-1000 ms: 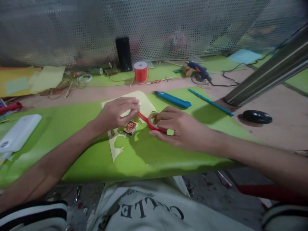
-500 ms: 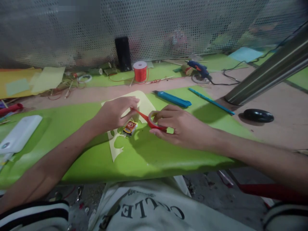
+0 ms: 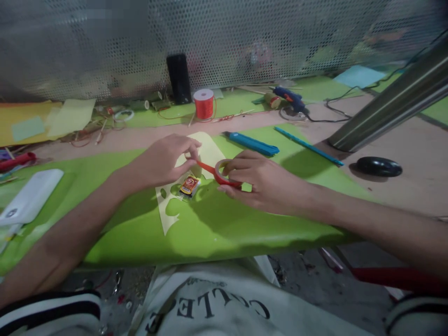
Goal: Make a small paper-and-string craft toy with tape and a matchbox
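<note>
My right hand grips a small roll of red tape just above the green sheet. A strip of the tape runs left from the roll to my left hand, whose fingertips pinch its free end. Both hands hover over a pale yellow paper with cut-out shapes. A small orange and yellow packet lies on that paper, directly below the stretched strip.
A blue utility knife and a thin blue stick lie behind my right hand. Further back stand a red thread spool, a black box and a blue glue gun. A white case sits left, a black mouse right.
My left hand has drawn the tape's end slightly further left and up, lengthening the strip. My right hand and the roll have stayed nearly in place.
</note>
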`<action>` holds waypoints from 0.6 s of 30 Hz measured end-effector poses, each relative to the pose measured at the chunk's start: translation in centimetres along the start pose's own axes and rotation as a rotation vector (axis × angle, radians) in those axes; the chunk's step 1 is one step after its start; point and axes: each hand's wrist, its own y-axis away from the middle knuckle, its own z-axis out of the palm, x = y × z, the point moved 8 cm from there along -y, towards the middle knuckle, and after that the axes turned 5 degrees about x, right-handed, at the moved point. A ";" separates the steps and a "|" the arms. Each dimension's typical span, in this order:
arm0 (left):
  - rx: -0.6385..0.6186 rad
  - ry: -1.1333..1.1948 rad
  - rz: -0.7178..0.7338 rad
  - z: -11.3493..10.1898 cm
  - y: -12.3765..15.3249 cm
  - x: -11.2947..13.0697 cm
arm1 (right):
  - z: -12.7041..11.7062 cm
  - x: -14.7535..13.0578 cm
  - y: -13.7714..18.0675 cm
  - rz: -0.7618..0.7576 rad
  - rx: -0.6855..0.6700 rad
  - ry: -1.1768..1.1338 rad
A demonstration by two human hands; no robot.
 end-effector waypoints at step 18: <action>0.215 0.054 0.107 -0.2 0.3 0.0 | -0.1 1.4 -0.1 0.007 0.006 0.018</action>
